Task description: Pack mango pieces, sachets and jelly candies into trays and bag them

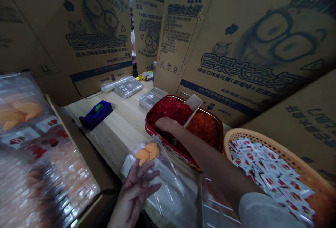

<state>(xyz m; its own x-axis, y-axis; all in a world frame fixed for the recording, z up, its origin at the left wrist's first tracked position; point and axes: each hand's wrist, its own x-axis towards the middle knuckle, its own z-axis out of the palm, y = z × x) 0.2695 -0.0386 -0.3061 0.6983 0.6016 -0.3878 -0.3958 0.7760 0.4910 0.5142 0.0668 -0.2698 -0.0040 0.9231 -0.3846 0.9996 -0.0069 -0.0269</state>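
My left hand (pixel 138 186) holds a clear plastic bag (pixel 164 182) from below, with its fingers curled on the film. Inside the bag sit orange moulded pieces (pixel 147 152). My right hand (pixel 165 124) reaches into a red tin tray (pixel 168 147) and rests on dark red sweets (pixel 169 109). Its fingers are bent down into the sweets, and what they grip is hidden. A white divider card (pixel 193 107) splits the tray, and orange sweets (pixel 203 126) fill the far side.
An orange basket (pixel 294 158) of small white and red sachets stands at right. A blue tape dispenser (pixel 96 114) and clear plastic trays (pixel 128 87) lie on the wooden table (pixel 118 130). Printed cartons (pixel 249 46) wall the back. A box of packed bags (pixel 39 158) is at left.
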